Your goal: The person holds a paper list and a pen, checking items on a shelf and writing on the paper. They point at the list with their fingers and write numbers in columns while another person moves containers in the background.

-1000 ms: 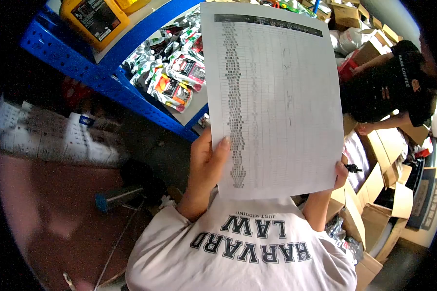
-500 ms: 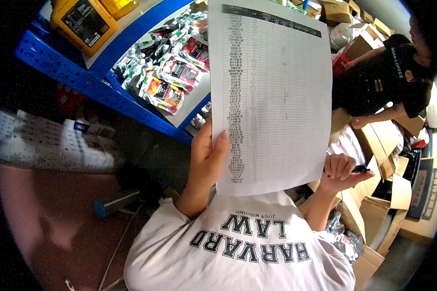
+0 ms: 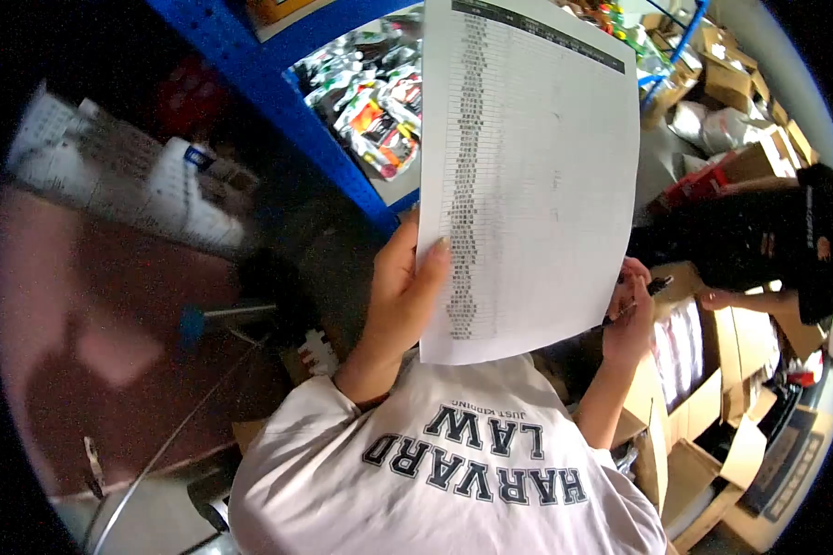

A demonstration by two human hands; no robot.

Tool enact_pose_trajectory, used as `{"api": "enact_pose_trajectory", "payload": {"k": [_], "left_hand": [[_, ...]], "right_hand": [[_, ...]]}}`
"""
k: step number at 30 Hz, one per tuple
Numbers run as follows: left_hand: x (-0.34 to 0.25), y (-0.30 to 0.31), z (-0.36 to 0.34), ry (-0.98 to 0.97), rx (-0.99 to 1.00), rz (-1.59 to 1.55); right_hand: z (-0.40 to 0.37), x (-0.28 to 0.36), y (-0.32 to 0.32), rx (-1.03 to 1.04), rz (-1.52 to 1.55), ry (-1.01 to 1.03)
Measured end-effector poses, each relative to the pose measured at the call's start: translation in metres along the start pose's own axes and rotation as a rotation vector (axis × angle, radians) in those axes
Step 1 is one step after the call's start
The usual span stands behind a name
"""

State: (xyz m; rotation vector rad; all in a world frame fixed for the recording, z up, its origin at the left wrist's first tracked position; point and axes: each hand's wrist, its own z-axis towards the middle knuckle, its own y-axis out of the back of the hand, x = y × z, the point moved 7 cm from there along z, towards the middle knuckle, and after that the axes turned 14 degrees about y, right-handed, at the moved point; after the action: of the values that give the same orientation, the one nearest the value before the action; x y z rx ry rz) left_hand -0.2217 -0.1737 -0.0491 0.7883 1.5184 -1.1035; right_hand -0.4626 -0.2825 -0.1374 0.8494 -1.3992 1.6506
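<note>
Blue shelf (image 3: 259, 88) of pouches (image 3: 379, 129) behind printed sheet (image 3: 537, 203)

Printed sheet (image 3: 546, 185): white, ruled with fine grey lines, a dark band across the top, black characters in a column along its left part
Pen (image 3: 659, 285): black
T-shirt (image 3: 453, 518): pale pinkish white, with dark outlined block lettering
Shelf frame (image 3: 250, 88): strong blue
Pouches (image 3: 379, 134): white, patched with green, red, orange and yellow
Co-worker's shirt (image 3: 819, 268): black, small pale lettering
Cardboard boxes (image 3: 729, 83): tan brown
Lower-left surface (image 3: 167, 361): dull reddish brown
</note>
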Motion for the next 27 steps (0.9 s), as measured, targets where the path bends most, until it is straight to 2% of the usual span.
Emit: {"api": "enact_pose_trajectory", "payload": {"k": [1,2,5,6,9,12,23,27], "left_hand": [[-0.002,0.002,-0.003,-0.005,-0.011,-0.014],[-0.003,0.004,-0.006,-0.006,-0.020,-0.027],[-0.005,0.013,-0.015,-0.032,-0.043,0.010],[-0.005,0.015,-0.017,-0.016,-0.049,0.018],[-0.005,0.017,-0.020,0.015,-0.076,0.048],[-0.006,0.021,-0.022,0.021,-0.132,0.097],[0.006,0.026,-0.019,0.024,-0.199,0.143],[0.008,0.024,-0.015,0.007,-0.147,0.088]], "right_hand": [[0.000,-0.003,-0.007,0.021,-0.063,-0.030],[-0.001,-0.013,-0.007,0.008,-0.009,-0.100],[-0.010,-0.034,-0.009,0.155,0.087,-0.196],[-0.012,-0.039,-0.002,0.064,0.038,-0.222],[-0.004,-0.042,-0.009,0.058,-0.116,-0.090],[-0.005,-0.031,-0.017,0.071,-0.226,-0.069],[-0.007,-0.021,-0.013,0.030,-0.184,0.023],[-0.009,-0.021,-0.008,-0.008,-0.227,0.043]]}}
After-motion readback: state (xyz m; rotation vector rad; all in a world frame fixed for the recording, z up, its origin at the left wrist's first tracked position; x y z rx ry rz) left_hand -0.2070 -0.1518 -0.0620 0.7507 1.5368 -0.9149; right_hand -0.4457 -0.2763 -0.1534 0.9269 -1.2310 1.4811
